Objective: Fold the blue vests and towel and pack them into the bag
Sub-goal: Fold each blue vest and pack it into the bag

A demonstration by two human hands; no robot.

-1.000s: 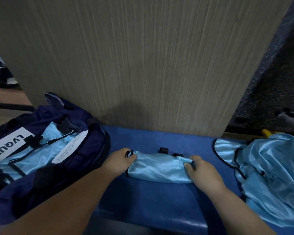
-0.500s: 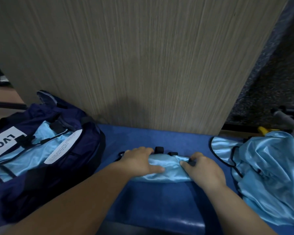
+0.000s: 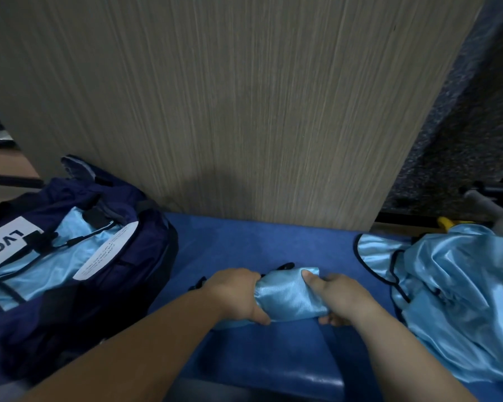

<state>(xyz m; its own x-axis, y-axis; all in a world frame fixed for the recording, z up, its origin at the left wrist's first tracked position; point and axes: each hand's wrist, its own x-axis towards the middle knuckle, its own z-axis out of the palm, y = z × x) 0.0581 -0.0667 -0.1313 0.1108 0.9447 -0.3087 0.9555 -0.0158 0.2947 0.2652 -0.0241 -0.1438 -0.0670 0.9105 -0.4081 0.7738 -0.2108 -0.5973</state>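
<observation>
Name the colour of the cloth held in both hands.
Shiny light blue vest; the head view shows it.

Wood-grain panel (image 3: 230, 111) behind blue padded bench (image 3: 259, 358) — dim light.

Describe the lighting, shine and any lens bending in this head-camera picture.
Head view: dim overall, with a soft shadow on the wooden panel. Head view: the folded vest and the loose vests catch bright sheen. Head view: the panel's grain fans outward from the wide lens; the dark bag loses detail.
</observation>
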